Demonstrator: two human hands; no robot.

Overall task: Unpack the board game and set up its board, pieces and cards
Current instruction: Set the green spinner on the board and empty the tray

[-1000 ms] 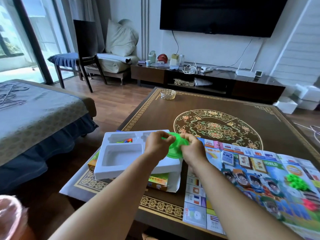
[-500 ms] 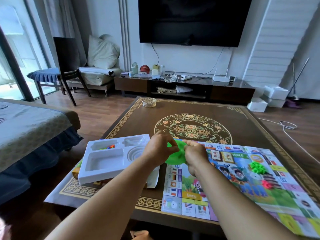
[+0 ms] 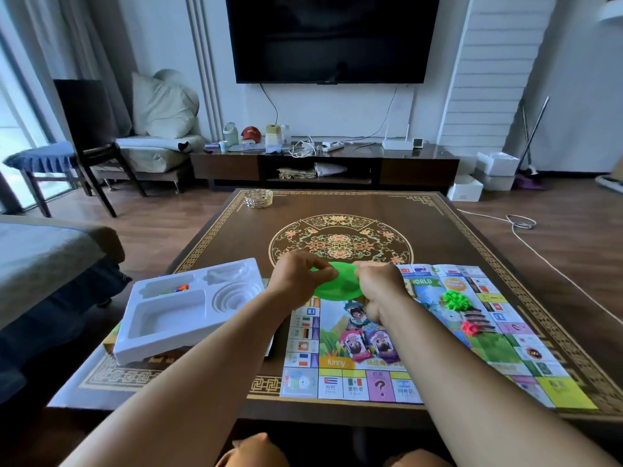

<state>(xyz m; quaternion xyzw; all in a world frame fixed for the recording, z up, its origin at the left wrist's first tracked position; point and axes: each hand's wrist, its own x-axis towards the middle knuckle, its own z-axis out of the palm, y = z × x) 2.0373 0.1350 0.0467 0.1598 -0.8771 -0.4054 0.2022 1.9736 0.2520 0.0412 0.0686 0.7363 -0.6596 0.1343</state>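
Both hands hold a round green plastic disc (image 3: 337, 284) above the far left part of the colourful game board (image 3: 438, 335). My left hand (image 3: 300, 278) pinches its left rim; my right hand (image 3: 377, 288) grips its right rim. The board lies unfolded on the right half of the table. On it lie card packs (image 3: 367, 342), a green spiky piece (image 3: 455, 299) and a small pink spiky piece (image 3: 470, 328). The white plastic insert tray (image 3: 161, 332) sits to the left on the game box, with small coloured pieces (image 3: 182, 288) in one compartment.
The dark patterned table (image 3: 340, 241) carries a glass ashtray (image 3: 258, 198) at its far left corner. A bed (image 3: 43, 251) stands to the left, a TV cabinet (image 3: 323, 163) behind the table. A white cable (image 3: 526, 230) trails on the floor at right.
The view has swung right and up. Both hands, with the green disc, have moved from over the white tray to over the board's far left part.
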